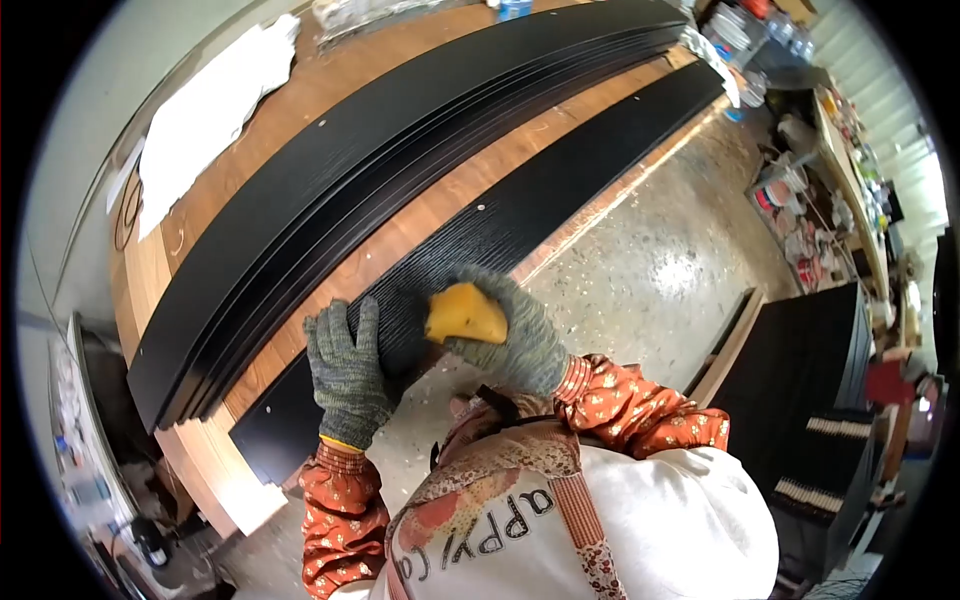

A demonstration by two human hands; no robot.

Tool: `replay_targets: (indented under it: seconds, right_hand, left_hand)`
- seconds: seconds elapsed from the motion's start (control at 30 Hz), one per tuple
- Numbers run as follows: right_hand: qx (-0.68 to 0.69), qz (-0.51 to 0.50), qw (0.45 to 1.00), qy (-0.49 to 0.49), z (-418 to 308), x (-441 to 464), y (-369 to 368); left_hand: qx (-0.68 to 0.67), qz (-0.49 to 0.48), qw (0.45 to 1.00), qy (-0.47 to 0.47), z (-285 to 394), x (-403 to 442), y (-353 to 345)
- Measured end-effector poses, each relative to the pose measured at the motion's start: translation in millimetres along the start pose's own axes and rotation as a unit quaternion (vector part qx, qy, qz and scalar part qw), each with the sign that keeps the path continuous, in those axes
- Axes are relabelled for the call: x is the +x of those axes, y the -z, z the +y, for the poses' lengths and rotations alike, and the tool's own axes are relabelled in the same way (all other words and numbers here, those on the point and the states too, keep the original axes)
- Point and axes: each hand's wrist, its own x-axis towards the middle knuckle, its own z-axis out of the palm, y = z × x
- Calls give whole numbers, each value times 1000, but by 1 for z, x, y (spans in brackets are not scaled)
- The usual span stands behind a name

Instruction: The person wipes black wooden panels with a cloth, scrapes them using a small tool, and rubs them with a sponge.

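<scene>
A long black board with a ribbed grain lies diagonally along the near edge of the wooden table. My left hand, in a grey knit glove, rests flat on this board with its fingers stretched out and holds nothing. Wrapped around a yellow sponge, my gloved right hand is over the board's near edge, to the right of the left hand. The sponge's underside is hidden, so its contact with the board cannot be made out.
Behind the board, a stack of black boards runs along the table. White sheets lie at the far left. More black boards stand at the right, below a cluttered shelf. Concrete floor lies between.
</scene>
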Motion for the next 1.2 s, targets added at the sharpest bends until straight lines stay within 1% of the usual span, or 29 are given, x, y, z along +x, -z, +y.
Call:
replay_targets:
  seconds: [0.03,0.1,0.13,0.17,0.27,0.3,0.37,0.4,0.43,0.47,0.5,0.53,0.6,0.63,0.7,0.73,0.8,0.87,0.9,0.97,1.03,1.07,1.1,1.13,1.17,1.2]
  right_hand:
    - [-87,-18,996,22,-3,-2,4]
    - [-174,-16,969,173,13,-5,9]
    - [-217,-18,944,247,23,-6,11]
    - [-247,-47,940,230,30,-11,13]
    - [-305,-90,923,216,28,-3,32]
    - [-377,-27,888,262,39,-2,42]
    - [-209,-25,948,238,105,17,82]
    - [-188,69,953,227,66,28,105]
    - [-281,121,924,231,80,35,136]
    - [-372,172,896,172,67,33,163]
    - [-403,205,888,87,72,33,187]
    - [-386,238,890,51,72,33,205]
    - [-334,264,902,65,62,29,215]
    - [-108,249,962,22,74,29,207]
    - [-58,142,976,157,88,35,181]
    - [-238,52,916,318,85,37,171]
    - [-272,29,916,293,65,25,142]
    - [-307,5,906,291,66,31,154]
    - [-323,-7,901,288,67,34,158]
    - [-191,-21,966,175,84,48,202]
    - [-248,15,963,103,89,71,259]
    - [-298,159,923,185,116,78,285]
    - [-367,174,913,52,84,77,312]
    - [-358,243,897,96,92,83,335]
    - [-385,292,872,75,98,87,351]
    - [-402,319,855,72,106,87,361]
  left_hand:
    - [3,-11,1000,2,0,2,1]
    - [-4,-18,1000,11,6,1,3]
    - [6,-20,1000,13,6,0,0]
    - [6,-32,999,17,5,-1,0]
    - [20,-63,997,48,10,-1,3]
    - [28,-75,995,62,12,-1,5]
    - [19,-83,993,80,13,-1,4]
    - [14,-89,992,88,13,-2,2]
    - [10,-89,992,84,12,-4,0]
    - [13,-92,993,74,16,-1,1]
    - [15,-94,993,66,20,3,2]
    - [17,-93,994,59,25,8,3]
    - [22,-83,996,35,49,30,2]
    - [16,-76,997,22,66,48,-1]
    - [10,-73,997,0,85,74,-8]
    - [10,-79,997,-6,92,84,-9]
    - [11,-86,996,-20,103,102,-12]
    - [-10,-69,997,-23,97,95,-16]
    - [-1,-83,996,-12,98,92,-13]
    - [4,-96,995,3,98,84,-11]
    - [-18,-113,993,16,99,82,-5]
    - [-29,-119,992,27,102,83,-1]
    - [-36,-122,992,24,104,87,5]
    - [-45,-132,990,31,106,90,9]
    - [-54,-141,988,37,107,93,12]
    - [-62,-150,986,42,109,96,17]
